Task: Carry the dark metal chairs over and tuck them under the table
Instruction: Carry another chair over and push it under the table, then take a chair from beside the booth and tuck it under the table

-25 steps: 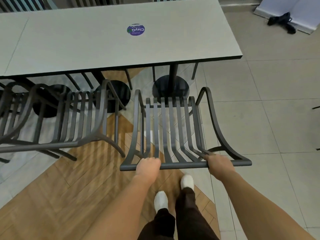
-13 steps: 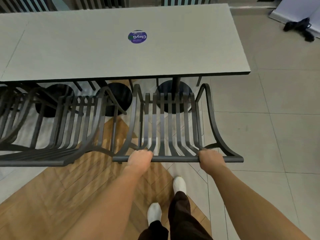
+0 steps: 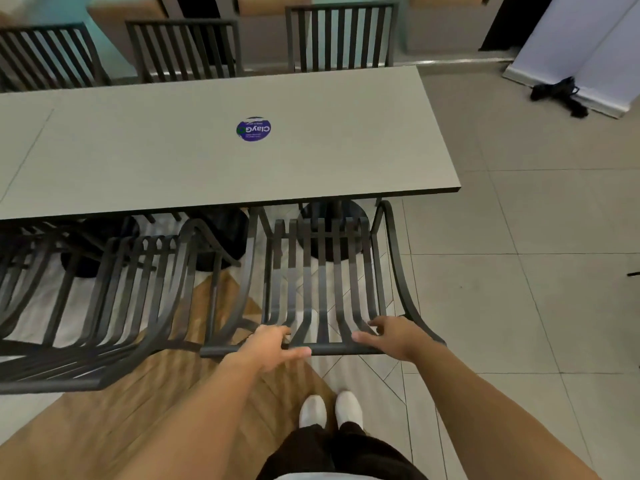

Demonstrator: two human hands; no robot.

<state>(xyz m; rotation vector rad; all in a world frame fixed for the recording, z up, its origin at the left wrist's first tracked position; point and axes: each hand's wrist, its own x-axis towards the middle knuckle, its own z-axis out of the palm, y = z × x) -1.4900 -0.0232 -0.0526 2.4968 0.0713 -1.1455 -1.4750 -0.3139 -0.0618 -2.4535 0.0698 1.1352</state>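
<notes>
The left hand (image 3: pixel 268 344) lies over the top rail of the dark metal chair (image 3: pixel 322 285), its grip loose — fingers stretched forward along the bar, thumb pointing right, nothing clenched. The right hand (image 3: pixel 393 337) sits on the same rail further right, fingers spread and relaxed, tips among the lowest slats, thumb pointing left; its grip is open too, resting on the bar rather than clasping it. Both forearms reach up from the near edge, angled toward each other.

The chair faces the table (image 3: pixel 311 161), its seat pushed beneath the near edge, the curved back and armrests sticking out toward the person. Its right armrest lines up just inside the table's right corner; beyond that lies open tiled floor (image 3: pixel 519 306). To the left a second chair (image 3: pixel 131 299) of the same make stands just beside it, armrests close but whether touching cannot be told — more dark frames blur at the far left.

The chair is dark grey, with vertical slats sweeping from back into seat and a round black table base (image 3: pixel 332 233) showing through them. A purple round sticker (image 3: pixel 253 129) lies on the pale tabletop. Three slatted chairs (image 3: pixel 341 36) line the far side. White shoes (image 3: pixel 330 410) stand near, partly on wood-pattern flooring.
</notes>
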